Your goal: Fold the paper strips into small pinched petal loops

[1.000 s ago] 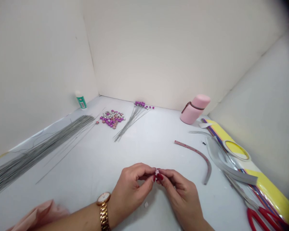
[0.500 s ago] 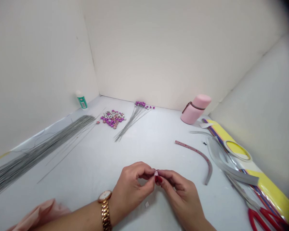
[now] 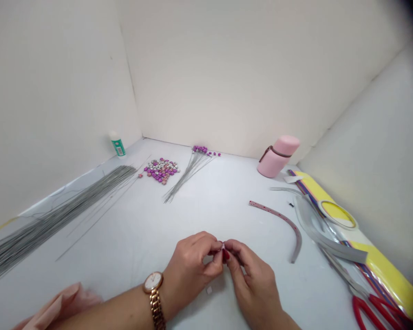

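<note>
well, from my remote view, both hands are raised just above the white table [image 3: 124, 215], close together and grasping one tiny pale scrap [image 3: 223, 246], pinched fingertip to fingertip between the left hand [image 3: 189, 270] and the right hand [image 3: 253, 279]. it is too small for me to tell what it is. a gold watch [image 3: 153, 282] sits on the left wrist. just below the hands lies a small white square [image 3: 209, 290]. to the right are a curved pink dotted strip [image 3: 278, 220], gray tape strips [image 3: 325, 243] and red scissors [image 3: 368, 311]. farther ahead i see a pink bottle [image 3: 278, 156], a heap of beads [image 3: 161, 171], wire stems [image 3: 189, 176] with purple tops, and, at left, a long bundle of wires [image 3: 55, 220].
</note>
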Demonstrator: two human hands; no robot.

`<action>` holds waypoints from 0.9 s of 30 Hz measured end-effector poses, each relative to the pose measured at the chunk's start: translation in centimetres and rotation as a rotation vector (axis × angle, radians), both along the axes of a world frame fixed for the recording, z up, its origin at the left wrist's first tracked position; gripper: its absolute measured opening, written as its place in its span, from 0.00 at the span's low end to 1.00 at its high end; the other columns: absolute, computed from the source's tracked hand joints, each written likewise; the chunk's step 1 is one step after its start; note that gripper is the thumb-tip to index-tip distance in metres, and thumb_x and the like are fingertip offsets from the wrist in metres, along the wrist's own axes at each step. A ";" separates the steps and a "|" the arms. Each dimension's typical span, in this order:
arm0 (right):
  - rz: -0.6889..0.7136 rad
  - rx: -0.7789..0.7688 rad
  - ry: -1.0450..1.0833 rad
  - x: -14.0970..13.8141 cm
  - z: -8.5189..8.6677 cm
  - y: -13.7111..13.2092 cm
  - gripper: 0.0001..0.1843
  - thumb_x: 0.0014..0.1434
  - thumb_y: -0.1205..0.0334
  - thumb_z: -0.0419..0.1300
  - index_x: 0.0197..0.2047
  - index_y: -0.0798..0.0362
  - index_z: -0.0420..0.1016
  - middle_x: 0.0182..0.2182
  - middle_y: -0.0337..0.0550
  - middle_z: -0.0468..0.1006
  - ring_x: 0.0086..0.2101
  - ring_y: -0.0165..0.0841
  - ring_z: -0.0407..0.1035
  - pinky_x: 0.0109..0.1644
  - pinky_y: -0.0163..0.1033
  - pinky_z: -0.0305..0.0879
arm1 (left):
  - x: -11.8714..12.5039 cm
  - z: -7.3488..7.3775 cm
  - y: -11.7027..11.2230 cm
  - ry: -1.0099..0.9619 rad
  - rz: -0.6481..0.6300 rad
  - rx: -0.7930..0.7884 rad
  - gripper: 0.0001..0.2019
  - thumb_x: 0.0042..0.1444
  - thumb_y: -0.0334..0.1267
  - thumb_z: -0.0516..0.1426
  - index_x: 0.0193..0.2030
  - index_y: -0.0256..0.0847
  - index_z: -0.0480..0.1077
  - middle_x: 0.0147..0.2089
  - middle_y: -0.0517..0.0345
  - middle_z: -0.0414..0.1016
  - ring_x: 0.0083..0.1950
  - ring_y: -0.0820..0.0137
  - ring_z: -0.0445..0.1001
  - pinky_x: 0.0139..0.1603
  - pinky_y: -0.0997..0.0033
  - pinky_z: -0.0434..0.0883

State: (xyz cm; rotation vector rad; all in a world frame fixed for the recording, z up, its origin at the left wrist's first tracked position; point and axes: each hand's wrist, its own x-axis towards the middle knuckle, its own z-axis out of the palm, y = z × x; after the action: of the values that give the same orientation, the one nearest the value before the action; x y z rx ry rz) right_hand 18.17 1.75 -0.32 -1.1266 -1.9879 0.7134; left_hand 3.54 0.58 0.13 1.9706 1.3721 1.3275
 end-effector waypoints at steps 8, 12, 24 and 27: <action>0.063 -0.132 0.147 0.5 0.1 0.5 0.13 0.58 0.64 0.52 0.47 0.51 0.70 0.37 0.45 0.77 0.35 0.33 0.73 0.39 0.34 0.70 | -0.4 0.6 0.0 -0.181 -0.102 -0.182 0.06 0.53 0.27 0.53 0.34 0.35 0.71 0.31 0.55 0.75 0.32 0.73 0.73 0.35 0.76 0.70; 0.073 -0.208 0.234 0.6 0.2 0.7 0.12 0.58 0.64 0.53 0.44 0.51 0.73 0.33 0.43 0.78 0.32 0.32 0.73 0.36 0.34 0.71 | -0.6 0.7 0.1 -0.192 -0.134 -0.173 0.07 0.54 0.28 0.53 0.36 0.35 0.72 0.31 0.54 0.76 0.33 0.72 0.73 0.36 0.75 0.70; 0.006 -0.334 0.290 0.3 0.5 0.8 0.11 0.55 0.61 0.56 0.40 0.53 0.76 0.27 0.43 0.78 0.28 0.33 0.73 0.31 0.34 0.72 | -0.6 0.4 0.2 -0.244 -0.091 -0.232 0.09 0.54 0.26 0.53 0.35 0.38 0.73 0.32 0.56 0.77 0.34 0.72 0.74 0.37 0.75 0.70; -0.004 -0.248 0.236 0.4 0.5 0.8 0.10 0.56 0.62 0.55 0.40 0.52 0.76 0.29 0.43 0.79 0.29 0.33 0.73 0.32 0.34 0.71 | -0.4 0.6 -0.1 -0.229 -0.100 -0.208 0.10 0.52 0.24 0.53 0.37 0.38 0.73 0.34 0.55 0.77 0.35 0.72 0.74 0.37 0.74 0.71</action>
State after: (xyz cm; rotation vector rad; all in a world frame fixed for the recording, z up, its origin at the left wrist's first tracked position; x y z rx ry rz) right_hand 18.56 2.55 0.19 -1.1291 -1.7326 1.0625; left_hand 3.16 0.52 0.68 1.6715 1.2322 1.2645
